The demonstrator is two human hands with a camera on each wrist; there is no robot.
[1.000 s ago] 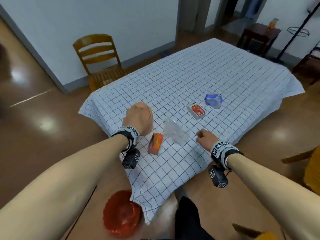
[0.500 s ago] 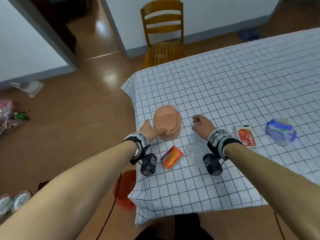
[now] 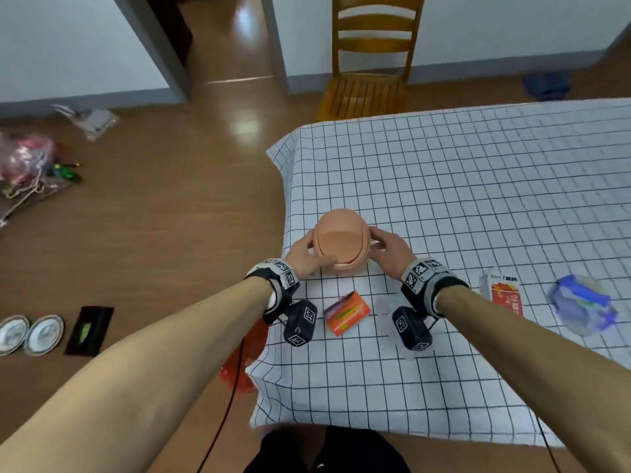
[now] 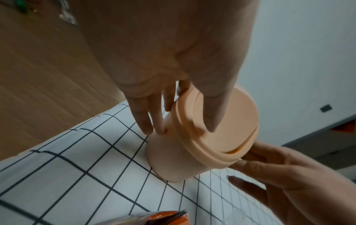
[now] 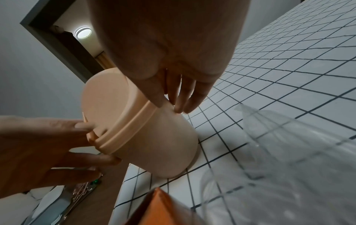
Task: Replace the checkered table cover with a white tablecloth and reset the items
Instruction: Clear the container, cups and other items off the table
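Observation:
A peach lidded bin stands upright on the checkered cover near its left corner. My left hand holds its left side, thumb on the lid and fingers down the wall. From the other side my right hand holds it, thumb at the rim. Closer to me lie an orange packet and a clear plastic vessel. A red-and-white packet and a blue-and-clear bag lie to the right.
A wooden chair stands beyond the table's far edge. On the floor are a red bowl by the table corner, two plates, a black box and bags at far left.
My right hand left the spot by the clear vessel and came onto the bin's right side. The left hand slid from the lid to the left side. The view swung left.

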